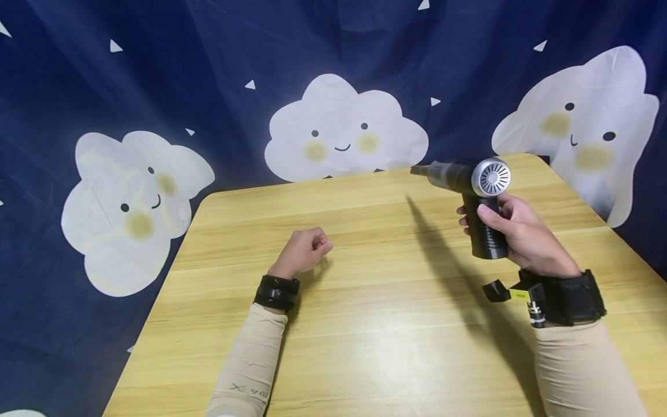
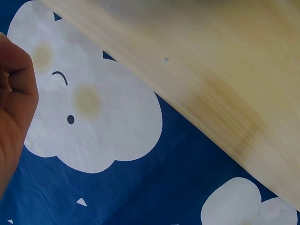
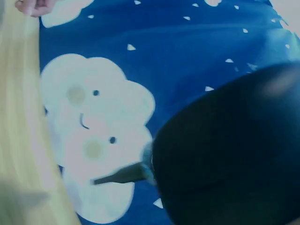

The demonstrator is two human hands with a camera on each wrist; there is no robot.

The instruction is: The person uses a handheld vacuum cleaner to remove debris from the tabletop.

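On the right, my right hand (image 1: 531, 231) grips the black handle of a pistol-shaped handheld vacuum (image 1: 487, 226), thumb along the near side and fingers wrapped round behind. It is held up above the table, and its narrow dark nozzle (image 1: 419, 170) points left. A round silver vent (image 1: 494, 178) faces me at the rear of its body. In the right wrist view the dark body (image 3: 229, 150) fills the right side, with the tapered nozzle (image 3: 119, 176) sticking out leftward. My left hand (image 1: 303, 250) rests at the table's middle left, fingers loosely curled, holding nothing.
Both hands are over a light wood-grain table (image 1: 365, 301) with rounded far corners. Behind it hangs a dark blue cloth (image 1: 224, 35) printed with smiling white clouds. A black strap (image 1: 568, 298) with a small device is on the right wrist, another strap (image 1: 277, 293) on the left.
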